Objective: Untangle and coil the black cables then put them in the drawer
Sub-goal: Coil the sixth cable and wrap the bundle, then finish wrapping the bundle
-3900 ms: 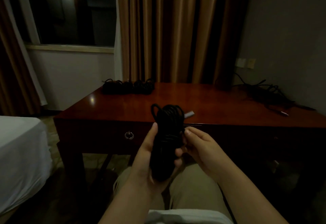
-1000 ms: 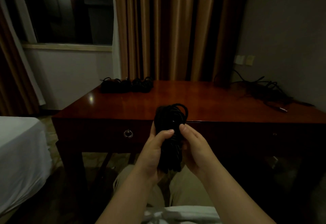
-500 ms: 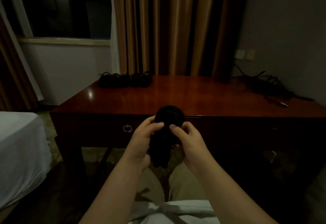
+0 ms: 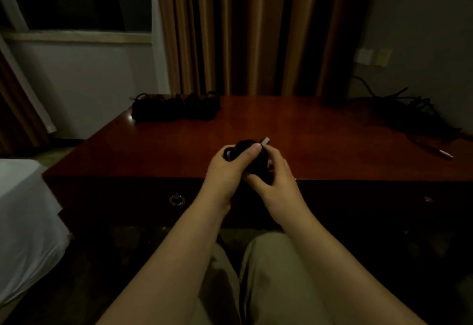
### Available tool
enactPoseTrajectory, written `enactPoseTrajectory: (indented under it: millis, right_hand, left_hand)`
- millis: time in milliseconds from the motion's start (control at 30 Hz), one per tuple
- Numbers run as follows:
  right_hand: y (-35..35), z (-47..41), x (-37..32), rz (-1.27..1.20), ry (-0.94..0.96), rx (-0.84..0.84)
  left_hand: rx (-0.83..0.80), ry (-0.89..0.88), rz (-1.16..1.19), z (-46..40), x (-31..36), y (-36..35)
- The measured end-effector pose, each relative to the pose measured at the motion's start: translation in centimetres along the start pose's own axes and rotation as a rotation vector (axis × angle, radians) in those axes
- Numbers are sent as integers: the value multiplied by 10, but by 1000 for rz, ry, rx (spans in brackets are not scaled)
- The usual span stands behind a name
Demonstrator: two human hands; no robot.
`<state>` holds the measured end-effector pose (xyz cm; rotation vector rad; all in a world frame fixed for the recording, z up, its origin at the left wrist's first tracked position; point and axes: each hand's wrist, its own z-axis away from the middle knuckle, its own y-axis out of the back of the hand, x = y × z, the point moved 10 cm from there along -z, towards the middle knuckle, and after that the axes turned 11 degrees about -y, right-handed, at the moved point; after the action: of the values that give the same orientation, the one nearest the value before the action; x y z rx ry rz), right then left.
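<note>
Two hands hold one coiled black cable (image 4: 252, 157) over the near edge of the worktop (image 4: 294, 130). The left hand (image 4: 225, 171) wraps round the bundle from its left side, thumb laid across the top of the coil. The right hand (image 4: 277, 180) cups it from the right, fingers curled round the far side and thumb pressed against the lower part. A pale metal plug (image 4: 265, 141) sticks out of the bundle just above the left thumb tip.

Below and to the left of the left hand, the drawer front (image 4: 128, 200) sits closed, with a small ring pull (image 4: 176, 199) on it.

Far beyond the left hand, at the back left of the worktop, lies a row of coiled black cables (image 4: 176, 107). Well off to the right of the right hand, near the wall, a loose tangle of black cables (image 4: 407, 112) sprawls across the worktop, one end (image 4: 446, 155) trailing toward the front edge.

Behind the worktop hang brown curtains (image 4: 256, 30), and a bed with a white sheet (image 4: 23, 222) stands to the left of the left forearm.
</note>
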<state>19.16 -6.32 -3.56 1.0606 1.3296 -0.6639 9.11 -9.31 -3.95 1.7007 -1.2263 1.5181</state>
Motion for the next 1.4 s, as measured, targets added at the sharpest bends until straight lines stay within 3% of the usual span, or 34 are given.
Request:
enactPoseTrajectory:
  millis: [100,200,533,633,733,833,933,1000,1067,1133,1200,1333,1400]
  right_hand:
    - [-6,-18,25,-257,-245,-129]
    - [-27,-39,42,-458,-456,-326]
    - [-27,-196,60,67,-390,-117]
    - [-35,-241,56,92,-225,-84]
    - [-51,-286,56,144,-119,-54]
    - [-55,-336,56,143,-99,70]
    - [-59,-379,55,224,-139,169]
    - [-69,-398,54,389,-144,172]
    - [-81,-409,46,651,-97,164]
    - [-94,-418,34,796,-12,128]
    - [-110,-429,31,881,-8,41]
    - [-139,-445,38,944,-105,-158]
    - [-145,-445,39,960,-120,-182]
  left_hand:
    - [108,122,224,-30,-10,-1]
    - [74,165,198,-62,-14,-11]
    - [280,303,54,-207,-86,17]
    - [239,301,73,-259,-102,27]
    - [120,208,-15,-307,-105,31]
    - [86,-64,-453,-331,-82,39]
    - [246,-459,-797,-334,-34,75]
    - [475,-561,-984,-337,-16,136]
    - [707,-430,-1089,-338,-6,211]
    - [806,-190,-1102,-338,-9,272]
    - [676,-4,-1185,-350,-21,302]
    - [113,241,-1297,-391,-62,299]
    - [-14,305,-1364,-400,-68,291]
